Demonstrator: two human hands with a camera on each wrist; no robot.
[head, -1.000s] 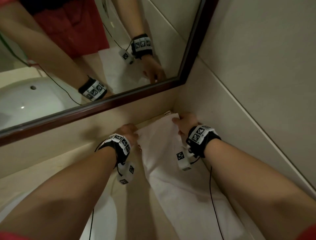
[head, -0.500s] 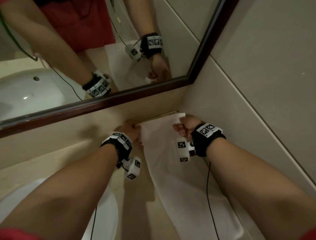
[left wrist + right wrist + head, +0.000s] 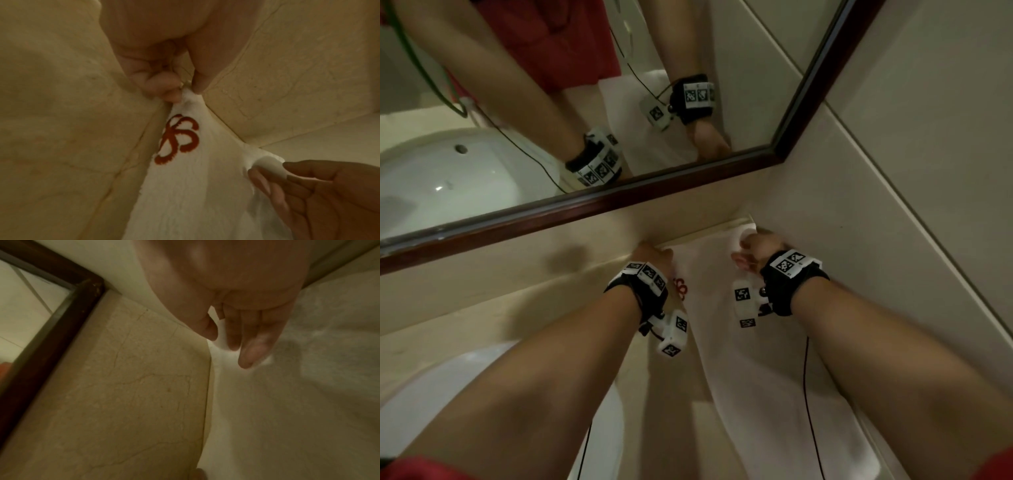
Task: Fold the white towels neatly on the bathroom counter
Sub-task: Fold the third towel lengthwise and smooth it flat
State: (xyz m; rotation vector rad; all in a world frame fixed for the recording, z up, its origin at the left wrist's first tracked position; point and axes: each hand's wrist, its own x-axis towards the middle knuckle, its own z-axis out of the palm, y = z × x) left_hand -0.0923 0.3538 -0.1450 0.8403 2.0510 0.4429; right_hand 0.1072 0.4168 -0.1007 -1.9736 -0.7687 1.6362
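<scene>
Both hands pinch the towel's (image 3: 739,359) far corners: left hand (image 3: 654,257), right hand (image 3: 756,245). It lies flat on the counter (image 3: 482,329) (red logo up). Next, probably bring those corners toward the near edge.

white towel (image 3: 750,387), red monogram, spread lengthwise on counter (image 3: 482,329)

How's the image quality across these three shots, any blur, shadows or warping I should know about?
Head view: dim, warm light, wide-angle bending of the dark wooden mirror frame, and a soft shadow on the beige wall. Left wrist view: fairly sharp on the red embroidered mark of the white towel; left hand close and soft. Right wrist view: motion-blurred, right hand smeared, towel texture washed out.
</scene>
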